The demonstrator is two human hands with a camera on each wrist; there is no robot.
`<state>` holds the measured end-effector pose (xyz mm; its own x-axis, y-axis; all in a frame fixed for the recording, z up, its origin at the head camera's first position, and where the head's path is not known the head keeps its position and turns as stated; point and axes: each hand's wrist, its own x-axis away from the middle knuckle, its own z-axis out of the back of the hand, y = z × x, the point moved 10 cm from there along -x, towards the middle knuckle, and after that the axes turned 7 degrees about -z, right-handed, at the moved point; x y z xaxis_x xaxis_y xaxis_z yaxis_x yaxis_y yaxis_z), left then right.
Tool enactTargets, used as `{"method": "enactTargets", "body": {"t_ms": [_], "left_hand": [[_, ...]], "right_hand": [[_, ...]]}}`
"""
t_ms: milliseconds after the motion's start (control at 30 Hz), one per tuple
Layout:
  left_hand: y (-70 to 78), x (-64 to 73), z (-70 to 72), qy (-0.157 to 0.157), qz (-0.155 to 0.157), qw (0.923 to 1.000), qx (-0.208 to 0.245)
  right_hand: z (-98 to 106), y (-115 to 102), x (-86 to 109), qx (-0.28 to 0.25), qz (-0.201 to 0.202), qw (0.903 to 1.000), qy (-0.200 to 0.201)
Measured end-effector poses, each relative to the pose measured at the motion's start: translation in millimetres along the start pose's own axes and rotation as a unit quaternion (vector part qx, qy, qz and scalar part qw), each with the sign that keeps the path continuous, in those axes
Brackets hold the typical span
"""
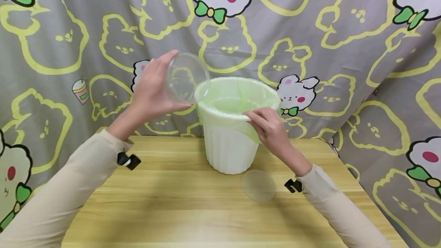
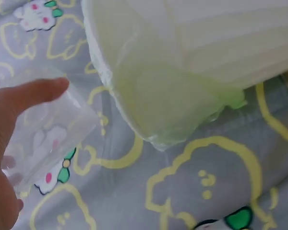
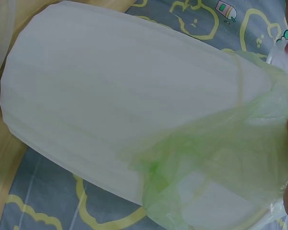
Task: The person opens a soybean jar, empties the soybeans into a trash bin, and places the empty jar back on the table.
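Observation:
My left hand [image 1: 150, 86] grips a clear round plastic container [image 1: 184, 75], tilted beside the left rim of a white ribbed trash bin [image 1: 227, 146]. In the left wrist view, the thumb lies along the see-through wall of the container [image 2: 62, 120], and I see nothing inside it. A thin pale green trash bag [image 3: 216, 153] lines the bin and folds over its rim. With thumb and fingers, my right hand [image 1: 272, 127] pinches the near right rim and the bag there. On the table below the bin lies a flat round translucent lid [image 1: 259, 186].
The bin stands on a wooden table [image 1: 165, 206] near its back edge. A grey curtain [image 1: 103, 41] with yellow outlines and white rabbits hangs right behind it and along the right side. Both wrists carry black straps.

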<state>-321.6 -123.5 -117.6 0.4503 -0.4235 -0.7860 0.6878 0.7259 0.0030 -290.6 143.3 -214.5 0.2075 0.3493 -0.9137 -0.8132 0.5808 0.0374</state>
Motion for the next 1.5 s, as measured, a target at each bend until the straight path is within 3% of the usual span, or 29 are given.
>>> {"method": "enactTargets", "body": {"t_ms": [67, 133, 267, 400, 500, 567, 667, 800, 1000, 1200, 1500], "left_hand": [[-7.4, 19.6, 4.0, 0.016, 0.028, 0.9980, 0.055], [-14.9, 39.0, 4.2, 0.022, 0.061, 0.9912, 0.116], [-24.5, 74.6, -9.5, -0.014, 0.104, 0.9694, 0.222], [-27.7, 108.8, -41.5, -0.086, 0.132, 0.9418, 0.297], [-24.8, 132.2, -70.3, -0.131, 0.145, 0.9244, 0.328], [-19.5, 145.4, -89.0, -0.154, 0.148, 0.9162, 0.339], [-8.7, 161.7, -116.6, -0.180, 0.137, 0.9108, 0.346], [7.2, 181.2, -151.3, -0.210, 0.120, 0.8994, 0.364], [20.1, 208.8, -188.7, -0.248, 0.133, 0.8779, 0.388], [24.7, 221.2, -208.9, -0.262, 0.150, 0.8614, 0.409], [28.4, 226.0, -231.0, -0.277, 0.167, 0.8504, 0.415]], "right_hand": [[0.1, 0.7, -0.7, -0.001, 0.000, 1.0000, 0.000], [-0.4, 1.4, -0.9, -0.003, -0.001, 1.0000, -0.002], [-1.7, 2.6, -0.1, -0.004, -0.005, 1.0000, -0.004], [-2.7, 3.0, 1.7, -0.001, -0.012, 0.9999, -0.008], [-3.0, 3.2, 3.1, -0.001, -0.016, 0.9998, -0.012], [-3.2, 3.5, 3.8, 0.001, -0.019, 0.9997, -0.014], [-3.3, 3.6, 3.9, 0.003, -0.022, 0.9996, -0.017], [-3.1, 2.6, 3.1, 0.003, -0.024, 0.9996, -0.017], [-3.4, 1.2, 2.4, 0.000, -0.022, 0.9997, -0.010], [-4.1, 2.2, 2.2, -0.004, -0.024, 0.9996, -0.010], [-4.0, 3.5, 0.3, -0.001, -0.027, 0.9995, -0.015]]}}
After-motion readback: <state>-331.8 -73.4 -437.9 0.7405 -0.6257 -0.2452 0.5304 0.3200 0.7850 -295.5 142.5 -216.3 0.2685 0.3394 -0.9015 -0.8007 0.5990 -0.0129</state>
